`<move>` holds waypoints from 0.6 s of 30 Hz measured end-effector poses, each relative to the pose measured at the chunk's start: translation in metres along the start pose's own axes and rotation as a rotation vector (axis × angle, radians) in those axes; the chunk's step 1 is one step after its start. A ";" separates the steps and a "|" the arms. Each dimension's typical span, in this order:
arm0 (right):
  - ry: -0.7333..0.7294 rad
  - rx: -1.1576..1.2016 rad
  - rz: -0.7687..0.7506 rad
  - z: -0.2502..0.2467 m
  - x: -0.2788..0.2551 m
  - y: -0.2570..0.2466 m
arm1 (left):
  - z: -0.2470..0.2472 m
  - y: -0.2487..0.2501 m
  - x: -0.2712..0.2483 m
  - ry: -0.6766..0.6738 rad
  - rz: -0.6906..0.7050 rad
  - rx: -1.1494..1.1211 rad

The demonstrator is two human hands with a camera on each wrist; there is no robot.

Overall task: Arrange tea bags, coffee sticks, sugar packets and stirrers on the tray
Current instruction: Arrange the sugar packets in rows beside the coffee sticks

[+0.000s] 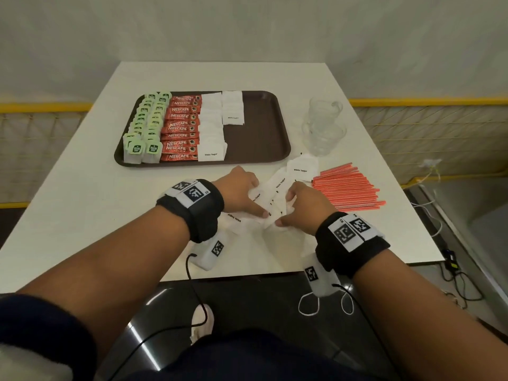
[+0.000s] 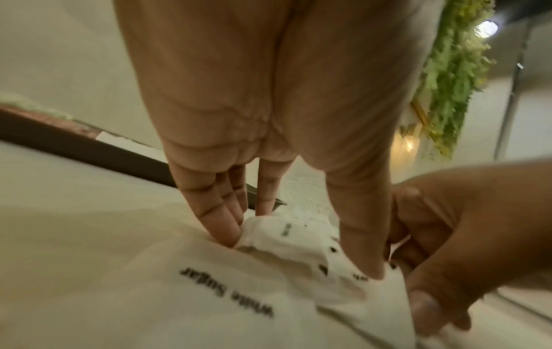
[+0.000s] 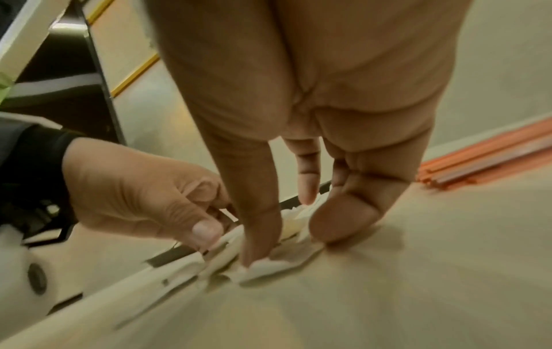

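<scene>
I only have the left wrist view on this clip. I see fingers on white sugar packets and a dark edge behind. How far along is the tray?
Observer: In the head view, the tray holds rows of green tea bags, red coffee sticks and sugar packets; its right part is bare.
Operator: Any stirrers on it?
Observer: None. The orange stirrers lie in a heap on the table, right of the hands.
Operator: What is the other hand doing?
Observer: The right wrist view shows the right hand with thumb and fingertips down on the loose packets, facing the left hand.
</scene>
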State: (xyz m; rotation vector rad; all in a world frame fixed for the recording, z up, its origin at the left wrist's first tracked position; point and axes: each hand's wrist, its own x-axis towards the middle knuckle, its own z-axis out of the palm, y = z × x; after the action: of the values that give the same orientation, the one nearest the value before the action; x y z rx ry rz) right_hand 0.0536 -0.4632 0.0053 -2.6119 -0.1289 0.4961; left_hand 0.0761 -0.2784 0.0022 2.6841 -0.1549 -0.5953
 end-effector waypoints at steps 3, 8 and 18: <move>-0.003 0.146 0.039 0.002 0.002 0.002 | -0.003 0.000 -0.002 0.019 -0.013 -0.105; -0.020 0.413 0.102 0.006 0.009 -0.003 | 0.000 -0.001 -0.001 0.109 -0.087 -0.092; 0.044 0.079 0.074 0.009 0.008 -0.007 | 0.005 0.005 -0.001 0.096 -0.071 -0.075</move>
State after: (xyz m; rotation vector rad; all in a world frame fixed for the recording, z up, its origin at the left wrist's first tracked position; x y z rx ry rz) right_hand 0.0577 -0.4516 -0.0015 -2.5556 0.0018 0.4592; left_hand 0.0726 -0.2843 0.0003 2.6474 -0.0116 -0.4825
